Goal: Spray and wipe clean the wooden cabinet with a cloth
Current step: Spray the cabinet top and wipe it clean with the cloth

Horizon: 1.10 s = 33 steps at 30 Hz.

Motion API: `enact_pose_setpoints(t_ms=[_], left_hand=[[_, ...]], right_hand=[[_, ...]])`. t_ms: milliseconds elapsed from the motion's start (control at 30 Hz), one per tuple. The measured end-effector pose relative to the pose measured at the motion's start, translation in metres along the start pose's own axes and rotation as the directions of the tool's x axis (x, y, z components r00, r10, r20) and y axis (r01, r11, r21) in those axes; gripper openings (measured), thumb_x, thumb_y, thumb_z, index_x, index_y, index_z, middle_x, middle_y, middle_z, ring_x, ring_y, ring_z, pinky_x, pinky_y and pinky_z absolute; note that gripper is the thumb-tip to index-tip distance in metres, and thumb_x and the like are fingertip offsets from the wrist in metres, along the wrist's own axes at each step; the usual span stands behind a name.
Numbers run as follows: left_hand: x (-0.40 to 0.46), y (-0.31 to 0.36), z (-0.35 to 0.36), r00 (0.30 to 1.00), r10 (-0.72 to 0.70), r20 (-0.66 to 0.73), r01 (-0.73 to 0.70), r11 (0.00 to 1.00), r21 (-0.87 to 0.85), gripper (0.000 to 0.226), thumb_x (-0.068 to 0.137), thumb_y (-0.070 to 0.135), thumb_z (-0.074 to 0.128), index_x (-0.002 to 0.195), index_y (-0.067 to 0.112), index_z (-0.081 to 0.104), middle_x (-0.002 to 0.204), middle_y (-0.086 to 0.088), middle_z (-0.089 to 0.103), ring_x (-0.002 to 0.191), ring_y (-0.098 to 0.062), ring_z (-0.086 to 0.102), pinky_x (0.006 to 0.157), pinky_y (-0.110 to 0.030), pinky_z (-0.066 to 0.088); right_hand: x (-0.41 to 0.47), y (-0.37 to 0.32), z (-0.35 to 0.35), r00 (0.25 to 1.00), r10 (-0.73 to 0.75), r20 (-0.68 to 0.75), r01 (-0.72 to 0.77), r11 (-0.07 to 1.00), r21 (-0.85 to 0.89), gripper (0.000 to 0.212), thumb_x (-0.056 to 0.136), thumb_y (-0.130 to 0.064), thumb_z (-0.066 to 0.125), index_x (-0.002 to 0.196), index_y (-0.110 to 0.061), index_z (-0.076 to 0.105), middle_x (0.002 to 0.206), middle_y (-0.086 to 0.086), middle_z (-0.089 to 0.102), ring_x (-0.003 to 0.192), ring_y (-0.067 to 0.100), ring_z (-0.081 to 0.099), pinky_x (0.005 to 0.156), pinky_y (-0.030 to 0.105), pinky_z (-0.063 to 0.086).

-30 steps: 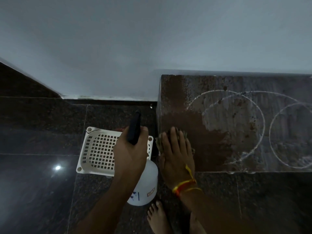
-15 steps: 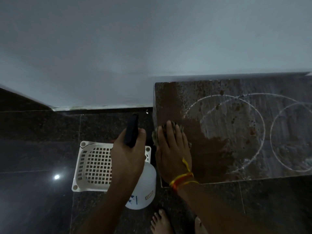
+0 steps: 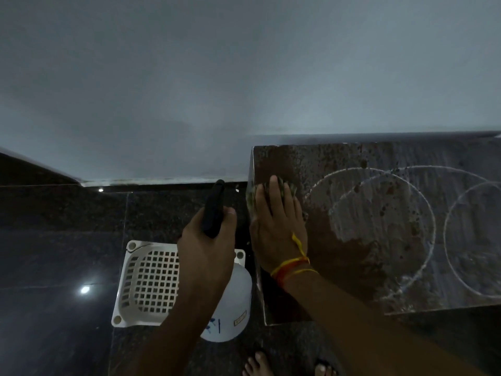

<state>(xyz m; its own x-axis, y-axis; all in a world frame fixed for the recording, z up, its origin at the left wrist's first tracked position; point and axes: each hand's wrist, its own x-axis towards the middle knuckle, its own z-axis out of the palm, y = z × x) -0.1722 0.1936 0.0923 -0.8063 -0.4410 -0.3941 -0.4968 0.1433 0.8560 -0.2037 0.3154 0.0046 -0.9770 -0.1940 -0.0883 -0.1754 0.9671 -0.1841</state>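
Note:
The wooden cabinet [image 3: 379, 240] shows its dusty brown top on the right, with white ring marks and a darker wiped patch along its left side. My right hand [image 3: 279, 226] lies flat on a greenish cloth [image 3: 288, 188] near the top's left edge; only the cloth's fringe shows past my fingers. My left hand [image 3: 208, 248] grips a spray bottle [image 3: 230, 308] by its black head [image 3: 214, 207], held over the floor just left of the cabinet. The bottle's white body hangs below my hand.
A white perforated plastic basket [image 3: 143, 280] lies on the dark granite floor [image 3: 54, 267] under my left arm. A pale wall [image 3: 244, 77] rises behind the cabinet. My bare feet [image 3: 257, 365] show at the bottom edge.
My right hand has slid the cloth away from me along the cabinet's left edge, toward the wall. The left hand keeps the spray bottle beside the cabinet.

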Motion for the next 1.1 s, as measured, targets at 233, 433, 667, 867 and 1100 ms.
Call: enact_pose_setpoints(t_ms=[233,433,667,867,1100], left_hand=[[-0.003,-0.003,-0.001,1.0,0.007,-0.004,-0.007,0.999,0.032,0.029,0.09,0.04,0.057,0.069,0.019,0.058,0.058,-0.018,0.06,0.048,-0.02,0.057,0.046,-0.029,0.045],[0.0,0.004,0.0,1.0,0.006,-0.01,-0.006,0.999,0.044,0.028,0.09,0.039,0.056,0.068,0.023,0.057,0.057,-0.012,0.062,0.051,-0.018,0.061,0.048,-0.029,0.046],[0.0,0.003,-0.002,1.0,-0.002,-0.009,0.003,0.999,0.05,0.032,0.084,0.048,0.054,0.069,0.02,0.059,0.059,-0.018,0.061,0.048,-0.018,0.057,0.045,-0.026,0.045],[-0.007,0.003,0.001,1.0,-0.024,0.007,0.024,0.998,0.053,0.029,0.089,0.042,0.055,0.074,0.019,0.061,0.064,-0.02,0.064,0.051,-0.021,0.058,0.047,-0.026,0.042],[-0.01,0.003,0.0,1.0,-0.03,0.007,0.03,0.997,0.066,0.027,0.091,0.04,0.056,0.073,0.02,0.06,0.064,-0.015,0.065,0.058,-0.023,0.063,0.051,-0.028,0.045]], right_hand=[[0.086,0.002,-0.009,1.0,-0.021,0.019,0.021,1.0,0.023,0.061,0.093,-0.027,0.037,0.151,-0.012,0.024,0.16,0.014,0.01,0.147,0.035,0.01,0.119,0.049,0.016],[0.04,-0.003,-0.006,1.0,-0.018,0.003,0.018,1.0,-0.002,0.059,0.093,-0.025,0.042,0.148,-0.009,0.029,0.158,0.016,0.02,0.144,0.038,0.022,0.115,0.05,0.026],[0.08,0.0,-0.008,1.0,-0.027,-0.006,0.027,0.999,0.019,0.06,0.094,-0.028,0.036,0.15,-0.012,0.025,0.16,0.014,0.013,0.146,0.035,0.014,0.119,0.048,0.019],[0.075,0.006,-0.009,0.998,-0.051,-0.031,0.052,0.998,0.033,0.058,0.095,-0.027,0.038,0.149,-0.01,0.028,0.159,0.015,0.016,0.145,0.036,0.016,0.118,0.048,0.019],[0.081,0.059,-0.017,0.996,0.059,-0.071,-0.06,0.998,-0.011,0.06,0.092,-0.025,0.041,0.148,-0.01,0.029,0.157,0.016,0.019,0.144,0.038,0.019,0.118,0.049,0.02]])
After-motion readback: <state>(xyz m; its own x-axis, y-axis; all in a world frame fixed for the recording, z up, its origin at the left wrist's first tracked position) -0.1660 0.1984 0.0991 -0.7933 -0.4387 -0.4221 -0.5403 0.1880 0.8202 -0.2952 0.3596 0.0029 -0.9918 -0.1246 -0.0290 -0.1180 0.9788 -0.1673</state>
